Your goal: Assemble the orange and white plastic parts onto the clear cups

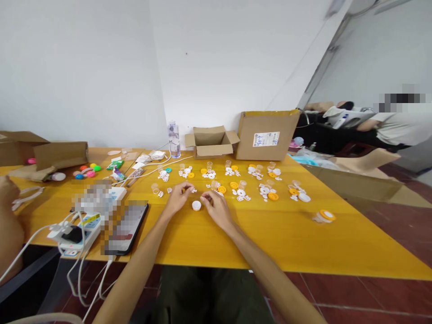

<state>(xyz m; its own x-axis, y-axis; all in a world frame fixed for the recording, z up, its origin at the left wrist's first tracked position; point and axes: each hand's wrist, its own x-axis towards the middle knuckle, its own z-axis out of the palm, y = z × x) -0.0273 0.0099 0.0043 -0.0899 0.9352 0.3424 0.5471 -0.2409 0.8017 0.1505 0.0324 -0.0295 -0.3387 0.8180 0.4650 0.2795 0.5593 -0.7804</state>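
My left hand (179,197) pinches a small white cut-out piece (194,190) at its fingertips, above the table. To its right, my right hand (216,208) has thumb and fingers drawn together; anything between them is too small to make out. A round white cup-like part (196,205) stands on the table just below and between the hands. Beyond the right hand lie a clear cylinder (214,185) and a yellow ring (222,190), partly beside other white parts. Near the left hand are another clear cylinder (155,188) and a white cut-out piece (169,191).
Several groups of white parts, clear cylinders and yellow rings (273,196) spread across the table (270,238). A closed yellow-topped container (325,216) lies at right. Cardboard boxes (212,141) and a bottle (174,138) stand behind. Left are a phone (126,229), power strip (91,225) and another person's arm (8,220).
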